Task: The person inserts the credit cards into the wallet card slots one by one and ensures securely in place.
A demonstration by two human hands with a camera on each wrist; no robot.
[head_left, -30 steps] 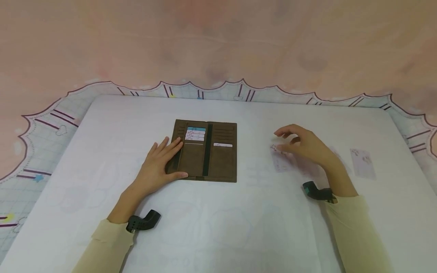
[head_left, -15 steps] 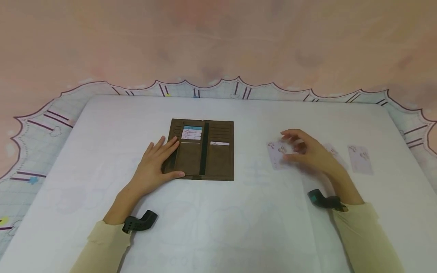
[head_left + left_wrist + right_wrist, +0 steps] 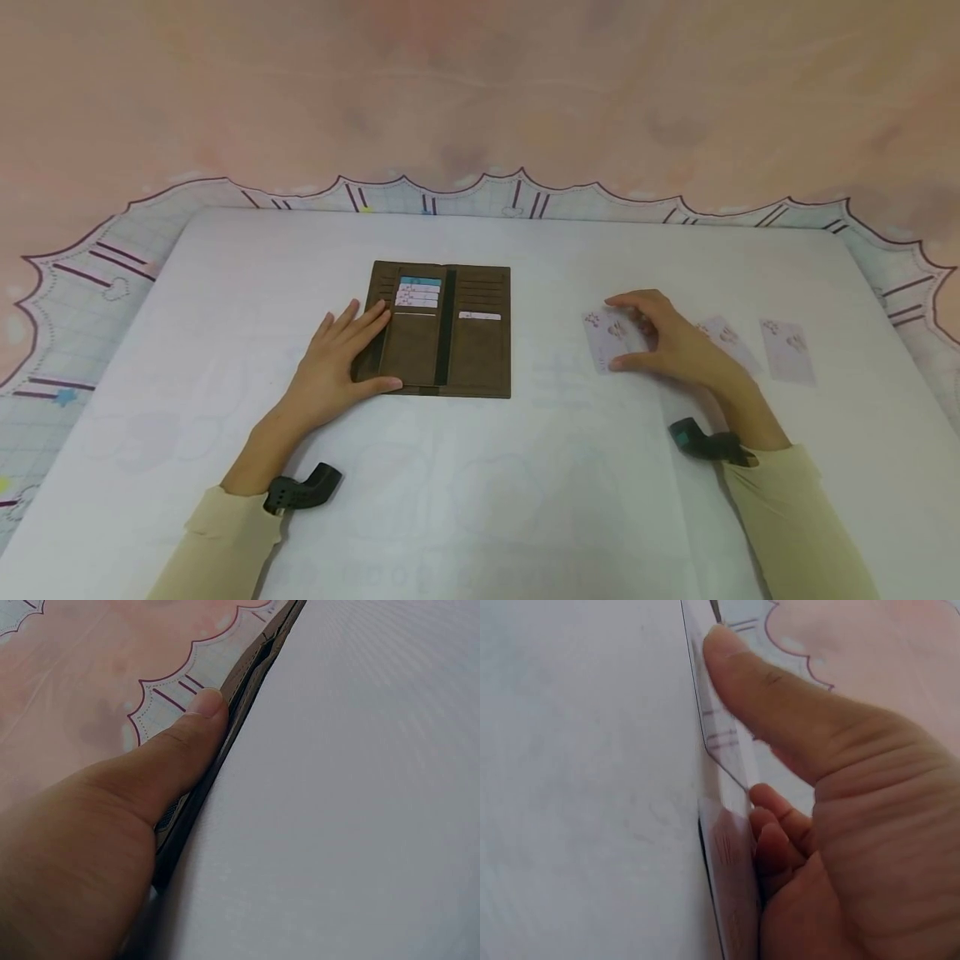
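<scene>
A brown wallet [image 3: 480, 358] lies spread flat on the white table. Several cards [image 3: 418, 293] show in its left-half slots, the top one blue, and one pale card [image 3: 480, 316] shows in the right half. My left hand [image 3: 326, 367] rests on the wallet's left side, fingers spread; its thumb lies along the near edge, close up in the left wrist view. My right hand [image 3: 675, 346] is over the leftmost pale printed card [image 3: 602, 337], index finger near its far edge and thumb near its near edge. In the right wrist view, the thumb overlaps a card [image 3: 724, 727] lying flat.
Two more pale printed cards lie to the right: a tilted card [image 3: 731, 343], partly behind the right hand, and a straighter card [image 3: 787, 352] beyond it. A white sheet [image 3: 487, 500] covers the table, and a patterned cloth border [image 3: 457, 200] runs behind it.
My right hand drew back slightly from the leftmost card, then came forward again, its thumb and index finger now spread across it. My left hand stays on the wallet. The whole view shifted slightly.
</scene>
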